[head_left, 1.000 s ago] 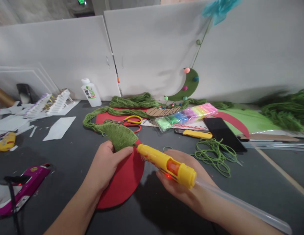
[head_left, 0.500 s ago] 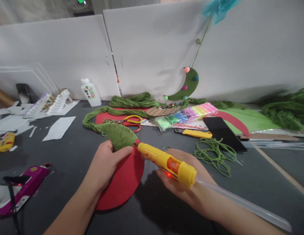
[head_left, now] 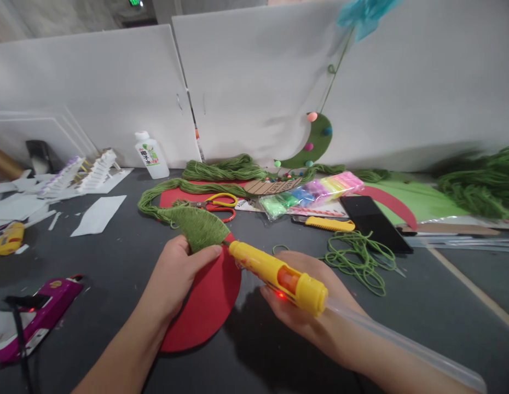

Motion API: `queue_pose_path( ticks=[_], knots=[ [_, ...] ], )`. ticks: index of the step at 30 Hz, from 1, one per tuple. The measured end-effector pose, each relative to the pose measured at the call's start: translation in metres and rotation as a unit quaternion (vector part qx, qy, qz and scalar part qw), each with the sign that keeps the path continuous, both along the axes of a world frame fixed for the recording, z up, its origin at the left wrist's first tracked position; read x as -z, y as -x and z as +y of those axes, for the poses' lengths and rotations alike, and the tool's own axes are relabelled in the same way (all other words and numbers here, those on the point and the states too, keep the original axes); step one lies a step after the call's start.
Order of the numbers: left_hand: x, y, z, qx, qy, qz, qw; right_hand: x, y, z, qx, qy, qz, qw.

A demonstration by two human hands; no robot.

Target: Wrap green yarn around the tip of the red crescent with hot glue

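Note:
My left hand (head_left: 180,269) pinches the edge of a red cutout shape (head_left: 209,303) between thumb and fingers. The upper part of that cutout is covered with green yarn (head_left: 203,225), which trails off to a loose bundle at the back. In my right hand (head_left: 307,295) is a yellow hot glue gun (head_left: 275,273), with a clear glue stick (head_left: 406,345) sticking out behind. Its nozzle touches or almost touches the red cutout beside the yarn's edge. A red light glows under the gun. The right fingers are mostly hidden behind the gun.
Behind the cutout lie scissors (head_left: 219,207), a bag of coloured pompoms (head_left: 312,194) and a yellow cutter (head_left: 329,224). Tangled green yarn (head_left: 361,262) and a black tablet (head_left: 375,224) are to the right. A purple glue gun (head_left: 41,314) with its cord lies left; a white bottle (head_left: 151,156) stands behind.
The yellow glue gun has shifted very slightly left and down along with my right hand. My left hand and the red cutout stay in place.

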State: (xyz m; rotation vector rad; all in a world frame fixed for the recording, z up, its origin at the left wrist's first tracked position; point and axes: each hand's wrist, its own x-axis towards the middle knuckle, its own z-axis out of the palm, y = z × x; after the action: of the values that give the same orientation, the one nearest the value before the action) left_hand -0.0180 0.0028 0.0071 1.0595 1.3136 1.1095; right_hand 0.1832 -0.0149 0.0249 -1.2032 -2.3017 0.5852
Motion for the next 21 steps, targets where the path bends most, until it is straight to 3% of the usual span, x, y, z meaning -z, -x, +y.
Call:
queue_pose_path(
  ticks=[21],
  knots=[
    [-0.0015, -0.0014, 0.001, -0.007, 0.011, -0.031, 0.999, -0.0018, 0.001, -0.0012, -0.001, 0.021, -0.014, 1.0]
  ],
)
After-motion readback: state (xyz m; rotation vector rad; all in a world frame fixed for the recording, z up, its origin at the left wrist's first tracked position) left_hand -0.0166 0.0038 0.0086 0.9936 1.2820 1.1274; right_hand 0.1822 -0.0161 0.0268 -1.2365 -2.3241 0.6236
